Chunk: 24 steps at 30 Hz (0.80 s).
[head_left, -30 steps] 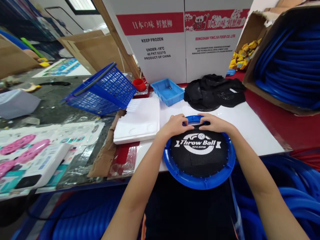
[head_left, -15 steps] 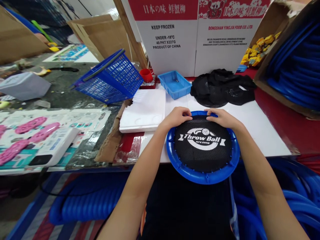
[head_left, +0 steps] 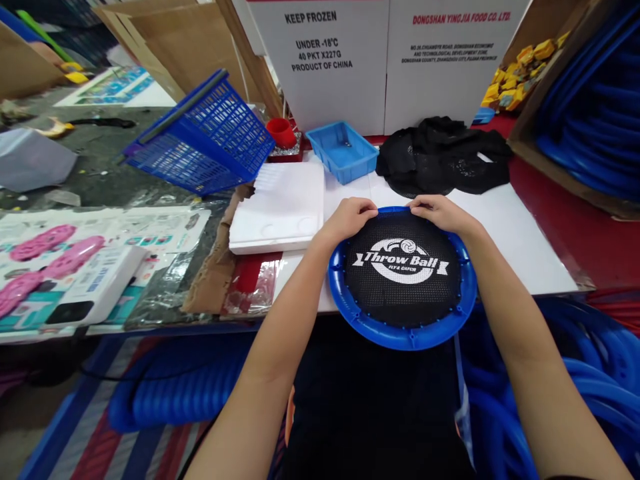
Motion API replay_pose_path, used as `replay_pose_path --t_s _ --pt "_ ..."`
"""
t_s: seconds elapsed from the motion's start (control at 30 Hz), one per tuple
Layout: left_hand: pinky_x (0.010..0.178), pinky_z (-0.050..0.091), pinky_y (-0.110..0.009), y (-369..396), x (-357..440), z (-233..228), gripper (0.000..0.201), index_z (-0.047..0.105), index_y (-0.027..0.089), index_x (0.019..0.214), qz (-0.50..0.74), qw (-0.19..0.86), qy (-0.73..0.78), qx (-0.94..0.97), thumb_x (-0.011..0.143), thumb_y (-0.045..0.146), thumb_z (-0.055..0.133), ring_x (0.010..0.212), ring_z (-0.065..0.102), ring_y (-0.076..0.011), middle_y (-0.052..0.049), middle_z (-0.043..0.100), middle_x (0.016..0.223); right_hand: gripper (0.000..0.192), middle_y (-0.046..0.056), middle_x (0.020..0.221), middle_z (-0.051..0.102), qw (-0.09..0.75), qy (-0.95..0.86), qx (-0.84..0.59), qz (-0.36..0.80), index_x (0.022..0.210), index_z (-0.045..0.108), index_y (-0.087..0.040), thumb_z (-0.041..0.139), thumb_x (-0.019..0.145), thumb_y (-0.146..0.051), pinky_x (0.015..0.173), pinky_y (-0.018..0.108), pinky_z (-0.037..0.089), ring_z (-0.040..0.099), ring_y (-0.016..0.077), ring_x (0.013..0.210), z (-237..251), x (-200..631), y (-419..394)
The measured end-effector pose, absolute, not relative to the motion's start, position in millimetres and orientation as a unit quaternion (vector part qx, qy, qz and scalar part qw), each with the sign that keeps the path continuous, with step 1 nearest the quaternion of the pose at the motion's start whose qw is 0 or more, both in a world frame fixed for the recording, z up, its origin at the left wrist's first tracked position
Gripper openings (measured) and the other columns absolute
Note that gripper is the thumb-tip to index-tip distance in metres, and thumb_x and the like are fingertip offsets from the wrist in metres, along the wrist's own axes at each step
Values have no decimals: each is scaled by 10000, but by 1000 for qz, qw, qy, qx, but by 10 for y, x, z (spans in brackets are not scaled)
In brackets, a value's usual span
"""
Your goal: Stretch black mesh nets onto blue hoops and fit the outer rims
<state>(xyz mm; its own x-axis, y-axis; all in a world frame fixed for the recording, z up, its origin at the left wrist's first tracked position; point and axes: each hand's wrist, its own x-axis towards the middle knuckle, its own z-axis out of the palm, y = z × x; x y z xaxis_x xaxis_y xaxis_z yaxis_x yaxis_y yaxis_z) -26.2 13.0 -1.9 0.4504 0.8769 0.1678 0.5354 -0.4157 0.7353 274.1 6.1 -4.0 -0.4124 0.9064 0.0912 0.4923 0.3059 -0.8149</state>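
Note:
A round mesh disc (head_left: 405, 303) with black netting, a blue plastic rim and a white "Throw Ball" print lies face up at the table's front edge, its near side jutting past the edge. My left hand (head_left: 351, 218) is closed, thumb and fingers pinching the disc's far rim left of the middle. My right hand (head_left: 441, 215) pinches the same far rim just to the right. Small pegs along the rim run round the netting's edge. Behind the hands lies a heap of black mesh pieces (head_left: 445, 159).
A light blue tray (head_left: 344, 157), white foam block (head_left: 280, 207) and tilted blue basket (head_left: 205, 133) stand behind and left. A white carton (head_left: 335, 80) rises at the back. Blue rings fill a box (head_left: 590, 113) at right. A white device (head_left: 100, 283) lies left.
The view has tipped down, so things sit higher in the picture. My thumbs have moved from the netting's far edge towards the rim, with both hands still at the disc's far side.

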Motion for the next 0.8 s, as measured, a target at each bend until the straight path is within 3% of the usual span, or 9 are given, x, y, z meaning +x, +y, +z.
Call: replay_pose_path --t_s 0.2,0.4,0.57,0.8 --pt "926 564 -386 132 -258 -61 93 832 181 933 325 390 446 737 897 221 756 914 729 -213 -79 838 973 359 64 979 789 267 -770 -438 379 943 813 -231 769 864 -579 911 449 532 682 276 930 -32 2740 206" --pt "972 595 -410 171 -303 -77 321 797 137 1185 333 471 445 685 866 177 792 949 756 -215 -99 826 982 347 74 1108 814 273 -762 -443 385 952 816 -239 758 872 -571 997 480 542 700 294 1007 -73 2745 188" --pt "987 598 -410 166 -311 -53 264 797 140 1132 326 460 437 701 869 156 780 958 758 -211 -99 818 973 306 91 1285 790 266 -770 -436 383 898 798 -232 734 891 -532 1113 518 515 697 333 1184 -75 2755 165" --pt "942 599 -395 121 -242 -80 217 800 157 1099 332 399 427 741 895 210 744 910 750 -200 -93 826 985 242 93 1322 782 258 -781 -449 350 912 800 -241 679 939 -448 1133 552 520 705 338 1201 -25 2753 46"
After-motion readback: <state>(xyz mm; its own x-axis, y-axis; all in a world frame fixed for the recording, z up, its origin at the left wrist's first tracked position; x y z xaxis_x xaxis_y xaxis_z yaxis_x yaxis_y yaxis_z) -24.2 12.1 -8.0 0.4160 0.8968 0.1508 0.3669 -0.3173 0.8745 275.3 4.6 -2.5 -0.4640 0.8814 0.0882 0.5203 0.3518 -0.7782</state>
